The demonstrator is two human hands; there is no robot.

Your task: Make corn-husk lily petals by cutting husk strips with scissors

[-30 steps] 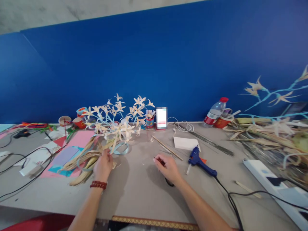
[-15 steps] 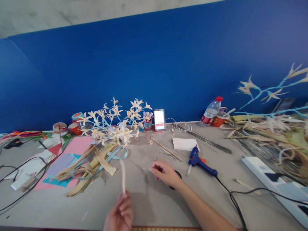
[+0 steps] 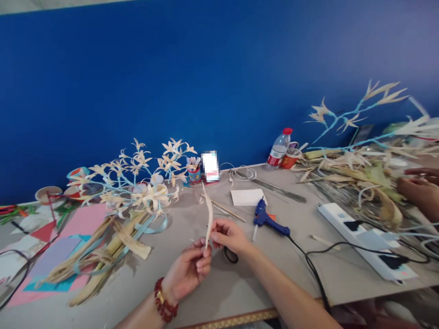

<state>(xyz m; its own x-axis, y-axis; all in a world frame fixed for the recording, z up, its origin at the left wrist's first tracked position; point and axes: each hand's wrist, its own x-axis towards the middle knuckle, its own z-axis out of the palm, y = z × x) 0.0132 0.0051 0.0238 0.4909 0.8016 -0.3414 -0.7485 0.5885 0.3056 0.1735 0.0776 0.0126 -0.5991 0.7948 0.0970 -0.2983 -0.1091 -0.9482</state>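
Note:
My left hand (image 3: 192, 265) pinches the lower end of a thin, pale husk strip (image 3: 209, 212), which stands upright and curves slightly. A red beaded bracelet (image 3: 164, 299) circles that wrist. My right hand (image 3: 229, 236) is beside the strip, its thumb and curled fingers closed at the strip's right edge, just above the left fingertips. Under the right hand a black loop (image 3: 231, 256), like a scissors handle, lies on the table; the rest of it is hidden.
A blue glue gun (image 3: 269, 219) and a white card (image 3: 248, 197) lie to the right, with a power strip (image 3: 363, 244) beyond. Pale husk flowers (image 3: 151, 196) and dried husks (image 3: 103, 256) are left. Another person's hand (image 3: 420, 187) is at far right.
My left hand has risen with the strip and moved right, meeting my right hand at it. The view has turned right, bringing another person's hand into sight.

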